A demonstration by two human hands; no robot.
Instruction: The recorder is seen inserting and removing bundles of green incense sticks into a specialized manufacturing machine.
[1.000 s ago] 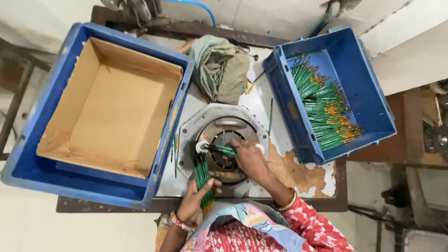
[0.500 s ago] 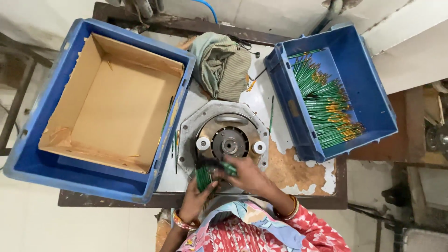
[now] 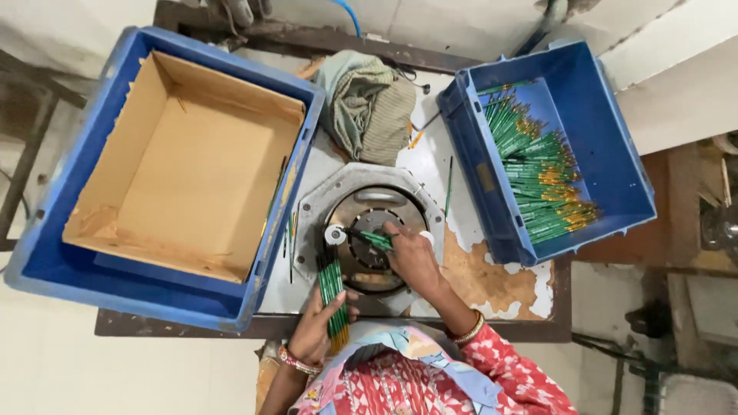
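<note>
The left hand (image 3: pixel 317 327) was clamped on a bundle of thin green sticks (image 3: pixel 333 296), while the right hand (image 3: pixel 411 257) pinched one green stick (image 3: pixel 373 239) against the round grey metal machine (image 3: pixel 369 230), apparently feeding it; seating it squarely likely mattered.

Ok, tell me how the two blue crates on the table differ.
The left crate is larger and lined with a bare cardboard box; the right crate is smaller and unlined. The left one holds no sticks, while the right one holds a heap of green sticks. Both are blue plastic, open-topped and flank the round metal machine.
</note>
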